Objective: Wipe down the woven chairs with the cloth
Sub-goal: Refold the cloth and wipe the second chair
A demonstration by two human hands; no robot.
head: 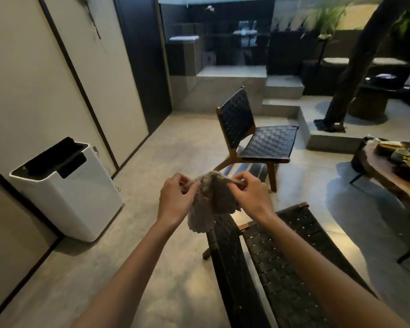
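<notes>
Cloth (208,200) held above the near woven chair (282,268).
Left hand (175,200) and right hand (251,197) pinch its top (fingers (243,185) curled tight); far woven chair (253,131) stands at 12 o'clock.

Nothing here can be read: no words, labels or numbers show, not even on the white appliance (64,185) beyond the left hand (175,200).

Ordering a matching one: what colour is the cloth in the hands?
The cloth is pale greyish beige, plain, best seen in the head view.
</notes>
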